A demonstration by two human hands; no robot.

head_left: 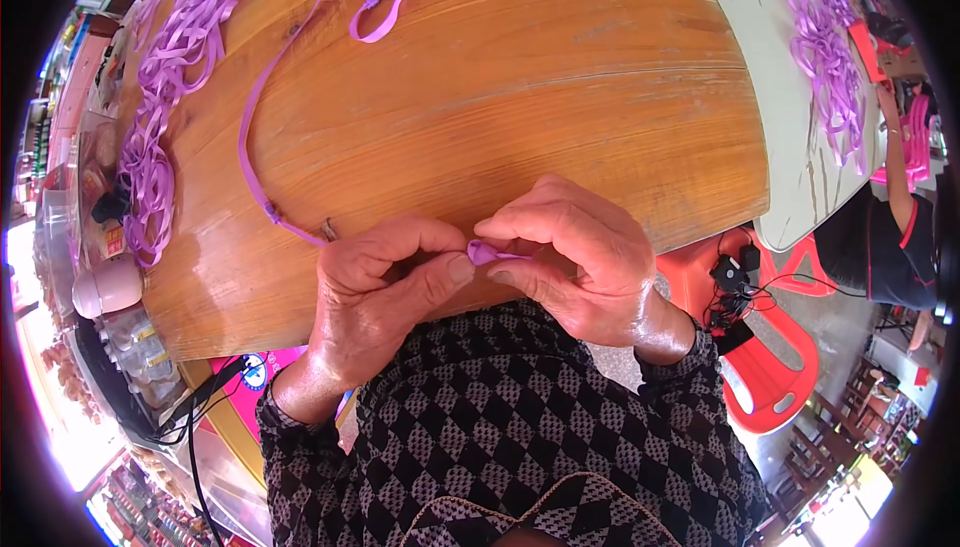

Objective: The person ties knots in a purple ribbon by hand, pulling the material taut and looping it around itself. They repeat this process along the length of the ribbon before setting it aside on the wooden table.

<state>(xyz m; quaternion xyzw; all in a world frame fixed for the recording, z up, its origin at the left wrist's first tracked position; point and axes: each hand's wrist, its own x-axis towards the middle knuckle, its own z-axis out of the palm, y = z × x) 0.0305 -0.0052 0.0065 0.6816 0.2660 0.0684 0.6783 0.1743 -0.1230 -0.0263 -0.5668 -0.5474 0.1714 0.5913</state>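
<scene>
Between my two hands, over the near edge of the wooden table [520,117], a purple ribbon [484,251] is bunched into a small loop or knot. My left hand [390,267] pinches it from the left between thumb and forefinger. From the other side my right hand [575,252] pinches it the same way, and a short bit shows between its thumb and finger. A long strand of purple ribbon [247,147] with a small knot or bead runs from behind my left hand up the table. Where it passes my left hand it is hidden.
Heaped purple ribbons [165,117] lie along the table's left side, more ribbon [395,2] at the far edge. A white table [745,7] at right carries another ribbon pile [825,57]. Red stools [775,377] hold black cables. Another person's arm [893,147] is at far right.
</scene>
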